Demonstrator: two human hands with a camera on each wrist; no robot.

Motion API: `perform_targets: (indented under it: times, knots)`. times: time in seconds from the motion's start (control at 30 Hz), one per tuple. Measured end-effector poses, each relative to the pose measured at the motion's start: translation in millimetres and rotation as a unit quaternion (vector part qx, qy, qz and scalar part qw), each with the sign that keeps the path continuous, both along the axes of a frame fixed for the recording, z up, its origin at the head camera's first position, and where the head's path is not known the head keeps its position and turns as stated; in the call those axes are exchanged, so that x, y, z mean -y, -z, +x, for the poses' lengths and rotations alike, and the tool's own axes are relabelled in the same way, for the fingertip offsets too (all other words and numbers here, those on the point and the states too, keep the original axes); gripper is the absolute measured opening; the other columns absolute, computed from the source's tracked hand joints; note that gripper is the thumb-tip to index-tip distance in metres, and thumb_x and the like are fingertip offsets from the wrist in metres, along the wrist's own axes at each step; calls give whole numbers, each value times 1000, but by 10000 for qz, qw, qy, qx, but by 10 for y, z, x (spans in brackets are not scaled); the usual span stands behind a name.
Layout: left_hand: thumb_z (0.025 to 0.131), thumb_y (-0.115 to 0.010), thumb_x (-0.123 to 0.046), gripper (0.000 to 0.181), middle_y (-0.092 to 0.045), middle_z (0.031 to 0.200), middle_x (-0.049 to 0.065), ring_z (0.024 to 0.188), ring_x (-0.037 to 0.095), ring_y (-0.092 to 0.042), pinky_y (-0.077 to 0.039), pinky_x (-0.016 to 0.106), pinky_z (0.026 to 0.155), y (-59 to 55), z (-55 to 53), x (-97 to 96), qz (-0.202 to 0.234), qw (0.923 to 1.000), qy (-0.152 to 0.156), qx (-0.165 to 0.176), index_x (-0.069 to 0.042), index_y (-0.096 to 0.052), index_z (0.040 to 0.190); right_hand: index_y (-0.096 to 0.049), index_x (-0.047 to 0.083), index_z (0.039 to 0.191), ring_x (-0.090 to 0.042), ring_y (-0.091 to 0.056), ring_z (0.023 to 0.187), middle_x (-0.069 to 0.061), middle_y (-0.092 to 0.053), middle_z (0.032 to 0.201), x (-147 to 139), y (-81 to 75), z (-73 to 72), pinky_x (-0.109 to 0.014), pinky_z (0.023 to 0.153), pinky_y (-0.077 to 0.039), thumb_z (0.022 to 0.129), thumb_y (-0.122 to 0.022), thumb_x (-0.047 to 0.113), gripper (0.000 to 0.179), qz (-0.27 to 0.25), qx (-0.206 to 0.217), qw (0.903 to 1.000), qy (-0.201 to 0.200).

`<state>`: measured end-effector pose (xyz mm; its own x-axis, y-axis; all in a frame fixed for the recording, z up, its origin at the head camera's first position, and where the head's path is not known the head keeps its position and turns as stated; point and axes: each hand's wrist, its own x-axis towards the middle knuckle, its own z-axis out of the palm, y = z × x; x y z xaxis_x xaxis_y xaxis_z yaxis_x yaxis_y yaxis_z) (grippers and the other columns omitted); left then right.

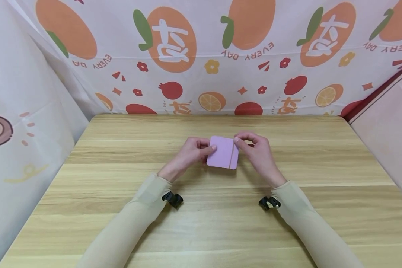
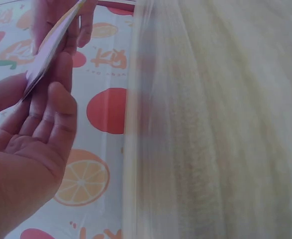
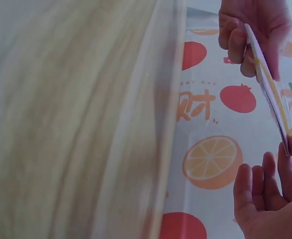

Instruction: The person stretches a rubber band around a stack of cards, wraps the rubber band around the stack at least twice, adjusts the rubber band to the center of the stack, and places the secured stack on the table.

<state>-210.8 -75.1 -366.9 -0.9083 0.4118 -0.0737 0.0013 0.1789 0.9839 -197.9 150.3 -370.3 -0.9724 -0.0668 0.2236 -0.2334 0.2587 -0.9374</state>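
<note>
Wooden counter (image 1: 120, 223), fruit-print backdrop. Frame centre: left hand (image 1: 191, 152) and right hand (image 1: 258, 152) pinch pink card (image 1: 222, 152) by opposite edges, fingers curled. Card unbent, lifted; nothing set down.

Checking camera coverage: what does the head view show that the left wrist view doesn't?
Head view only: the flat pink face of the card with a thin tan band near its right edge, both sleeves, the whole table, and the right hand at the card's right edge.

Left wrist view only: the card edge-on, and the inside of the left hand, fingers behind the card, thumb in front.

Both: the card held above the table by both hands, against the fruit-print backdrop.
</note>
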Motion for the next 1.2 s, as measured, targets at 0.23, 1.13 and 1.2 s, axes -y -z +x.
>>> perform_targets:
  times: [0.23, 1.13, 1.2]
  knots:
    - [93, -66, -8, 13, -60, 70, 6, 62, 20, -50, -43, 31, 58, 2, 13, 6, -130, 9998, 123, -120, 1, -68, 82, -72, -1, 104, -17, -59, 104, -8, -69, 110, 5, 10, 0, -24, 77, -48, 93, -70, 21, 24, -311, 200, 9993, -104]
    - [94, -66, -13, 18, -58, 71, 4, 66, 20, -49, -40, 29, 59, 42, 18, -20, -65, 9999, 111, 26, -2, -66, 79, -73, 4, 113, -17, -59, 103, -7, -70, 113, 1, 30, 3, -26, 80, -49, 93, -70, 29, 32, -259, 514, 9979, -283]
    - [93, -66, -12, 18, -57, 70, 3, 67, 20, -48, -39, 29, 60, 39, 5, -2, -15, 10000, -14, 53, -3, -65, 78, -73, 5, 112, -19, -58, 101, -6, -69, 112, -4, 37, -3, -28, 80, -49, 92, -71, 31, 33, -252, 544, 9979, -260]
